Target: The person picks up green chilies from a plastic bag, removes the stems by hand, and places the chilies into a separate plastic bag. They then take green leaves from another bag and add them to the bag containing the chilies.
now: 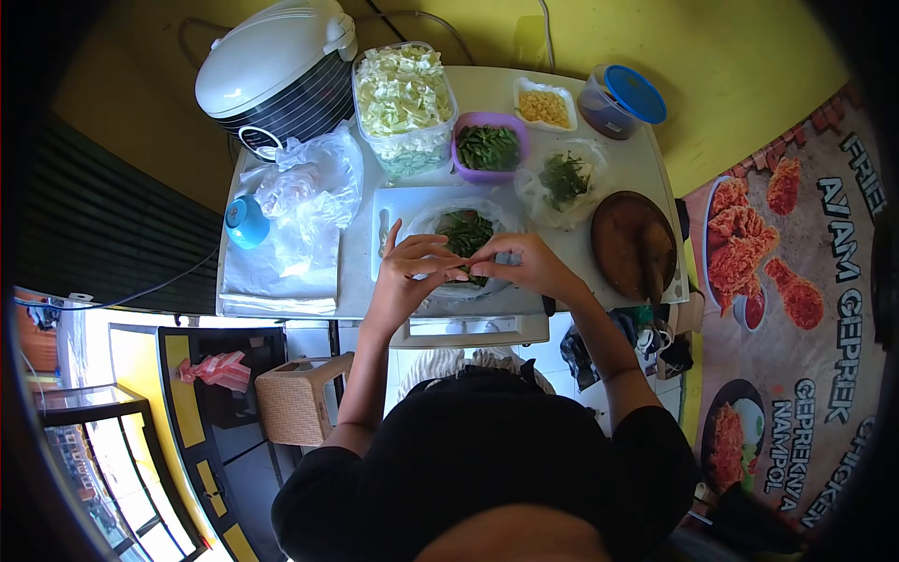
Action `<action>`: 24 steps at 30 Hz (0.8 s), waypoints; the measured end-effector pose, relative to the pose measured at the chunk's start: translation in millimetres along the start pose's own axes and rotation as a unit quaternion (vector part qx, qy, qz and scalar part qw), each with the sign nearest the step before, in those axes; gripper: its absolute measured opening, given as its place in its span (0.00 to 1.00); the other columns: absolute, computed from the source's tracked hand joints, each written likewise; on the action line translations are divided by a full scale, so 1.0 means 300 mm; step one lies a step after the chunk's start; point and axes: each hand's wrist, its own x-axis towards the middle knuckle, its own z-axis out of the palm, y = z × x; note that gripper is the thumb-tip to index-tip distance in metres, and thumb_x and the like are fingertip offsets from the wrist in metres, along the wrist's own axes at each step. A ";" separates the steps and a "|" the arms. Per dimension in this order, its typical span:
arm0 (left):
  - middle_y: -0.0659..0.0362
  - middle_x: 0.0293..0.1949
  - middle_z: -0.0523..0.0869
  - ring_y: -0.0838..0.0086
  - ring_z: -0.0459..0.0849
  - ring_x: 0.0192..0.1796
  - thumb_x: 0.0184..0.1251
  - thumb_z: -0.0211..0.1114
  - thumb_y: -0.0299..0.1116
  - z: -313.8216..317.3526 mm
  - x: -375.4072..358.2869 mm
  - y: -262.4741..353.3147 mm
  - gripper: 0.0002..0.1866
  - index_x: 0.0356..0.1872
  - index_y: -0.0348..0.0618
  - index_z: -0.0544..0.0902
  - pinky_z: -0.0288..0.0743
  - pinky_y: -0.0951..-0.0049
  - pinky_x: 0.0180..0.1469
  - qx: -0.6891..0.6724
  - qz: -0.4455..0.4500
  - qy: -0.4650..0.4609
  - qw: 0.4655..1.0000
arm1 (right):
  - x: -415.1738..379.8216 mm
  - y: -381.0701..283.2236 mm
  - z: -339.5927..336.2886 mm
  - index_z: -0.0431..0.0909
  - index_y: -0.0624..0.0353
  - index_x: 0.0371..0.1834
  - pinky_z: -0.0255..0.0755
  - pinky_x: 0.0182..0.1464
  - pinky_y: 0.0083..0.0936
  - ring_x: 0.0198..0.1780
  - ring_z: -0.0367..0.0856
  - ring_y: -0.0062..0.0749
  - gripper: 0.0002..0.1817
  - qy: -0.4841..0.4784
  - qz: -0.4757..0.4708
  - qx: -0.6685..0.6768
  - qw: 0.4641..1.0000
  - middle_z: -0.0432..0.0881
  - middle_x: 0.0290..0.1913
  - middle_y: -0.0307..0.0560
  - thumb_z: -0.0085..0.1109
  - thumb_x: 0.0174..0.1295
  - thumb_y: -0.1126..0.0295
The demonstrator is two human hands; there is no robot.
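My left hand [412,273] and my right hand [529,264] meet over a clear plastic bag [423,221] of dark green vegetables [465,229]. Thumbs and forefingers of both are pinched together, and the tips nearly touch. Between them shows a bit of green vegetable [464,270], mostly covered by the fingers. The other fingers of my left hand are raised. Under the bag lies a white tray or board [398,199]. Just beyond is a purple tub [487,175] with green pieces in it. Another plastic bag [552,214] with thin greens lies to the right.
A rice cooker [276,70] and a tall container of chopped cabbage [405,98] stand at the back left. Plastic bags [314,201] and a blue cup [247,222] lie left. On the right are a stone mortar [623,239], yellow pieces in a tray [545,108] and a blue-lidded tub [618,103].
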 end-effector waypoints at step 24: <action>0.64 0.30 0.88 0.70 0.83 0.49 0.52 0.73 0.38 0.123 0.109 0.063 0.05 0.28 0.53 0.89 0.58 0.51 0.67 0.071 0.046 0.025 0.996 | -0.101 0.030 -0.016 0.73 0.58 0.24 0.66 0.40 0.29 0.33 0.75 0.35 0.10 0.251 -0.158 -0.200 0.934 0.76 0.26 0.41 0.69 0.50 0.74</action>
